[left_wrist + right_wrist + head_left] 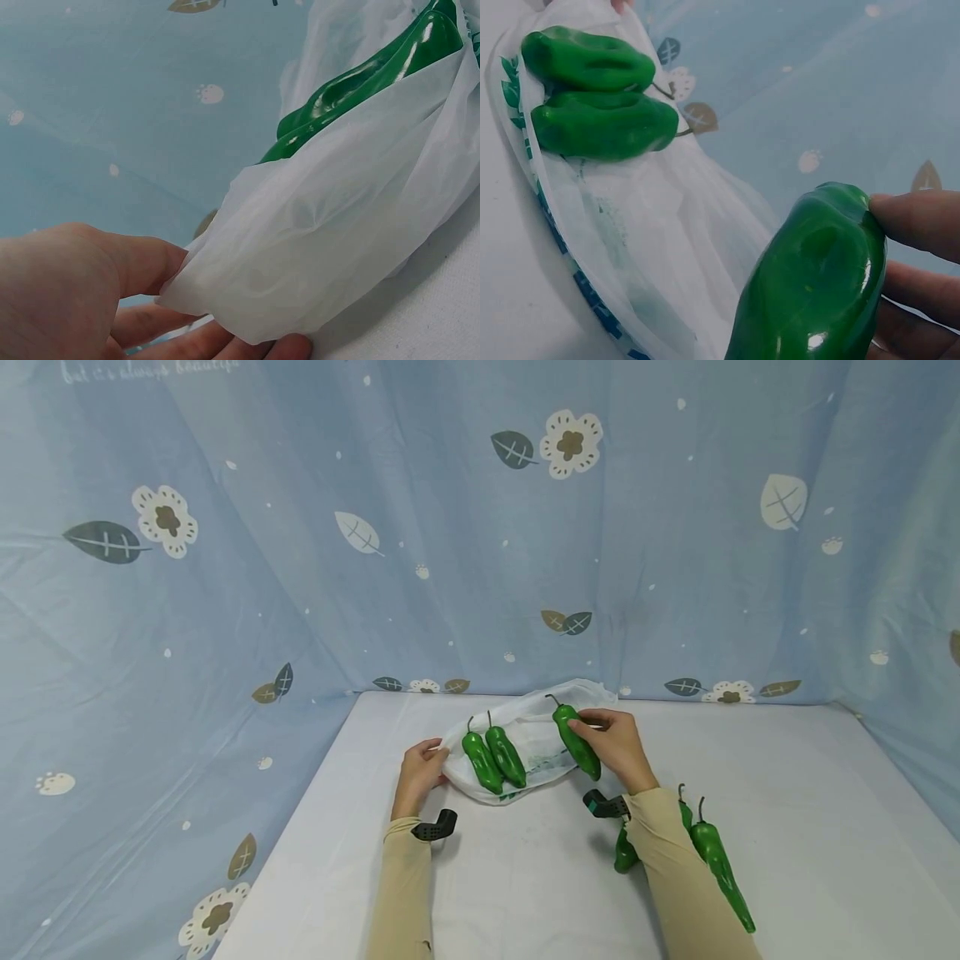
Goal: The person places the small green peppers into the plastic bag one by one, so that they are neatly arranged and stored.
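My left hand [418, 774] pinches the left edge of a white plastic bag [542, 739], thumb on one side and fingers beneath, as the left wrist view shows. Two glossy green peppers [494, 758] lie side by side on the bag near that hand, stems pointing away. In my right hand [617, 745] a third green pepper [574, 739] is gripped between thumb and fingers, over the right part of the bag. The right wrist view shows this held pepper [810, 277] close up, with the bag's green-printed edge [592, 300] beyond it.
More green peppers lie on the white table [517, 877] at the right, one long pepper [720, 864] beside the right sleeve [678, 868] and others partly hidden under that forearm. A blue patterned curtain [465, 527] hangs behind the table and along its left side.
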Demonstrator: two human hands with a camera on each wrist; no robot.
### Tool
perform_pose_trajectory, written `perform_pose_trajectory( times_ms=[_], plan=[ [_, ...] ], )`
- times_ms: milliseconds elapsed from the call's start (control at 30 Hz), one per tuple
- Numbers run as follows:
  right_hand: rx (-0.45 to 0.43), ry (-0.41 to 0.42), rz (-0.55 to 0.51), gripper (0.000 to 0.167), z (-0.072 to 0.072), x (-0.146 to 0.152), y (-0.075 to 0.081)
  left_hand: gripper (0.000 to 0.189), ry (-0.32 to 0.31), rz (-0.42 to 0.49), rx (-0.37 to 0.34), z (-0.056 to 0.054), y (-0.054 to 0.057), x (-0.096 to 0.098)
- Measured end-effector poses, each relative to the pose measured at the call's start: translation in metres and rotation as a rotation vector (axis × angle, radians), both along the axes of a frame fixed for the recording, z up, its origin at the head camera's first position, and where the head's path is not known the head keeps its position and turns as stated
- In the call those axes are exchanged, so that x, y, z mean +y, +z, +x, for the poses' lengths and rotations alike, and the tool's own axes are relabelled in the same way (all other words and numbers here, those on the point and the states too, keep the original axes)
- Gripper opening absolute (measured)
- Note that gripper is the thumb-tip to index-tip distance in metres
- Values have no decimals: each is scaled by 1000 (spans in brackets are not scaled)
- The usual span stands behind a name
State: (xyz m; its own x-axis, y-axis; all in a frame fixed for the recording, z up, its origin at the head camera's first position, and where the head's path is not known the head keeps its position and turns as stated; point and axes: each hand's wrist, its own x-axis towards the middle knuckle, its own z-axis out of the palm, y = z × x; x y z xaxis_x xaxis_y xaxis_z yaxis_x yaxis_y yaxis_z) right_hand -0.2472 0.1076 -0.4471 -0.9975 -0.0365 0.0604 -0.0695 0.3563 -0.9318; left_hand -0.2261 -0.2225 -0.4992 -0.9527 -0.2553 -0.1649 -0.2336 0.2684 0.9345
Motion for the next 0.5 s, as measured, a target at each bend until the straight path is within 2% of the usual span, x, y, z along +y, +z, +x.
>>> perform_pose_trajectory(
  times_ms=[500],
  plan=[
    [-31,-13,-46,42,-11,-17,-8,45,8,7,-3,0,0,1]
  ],
)
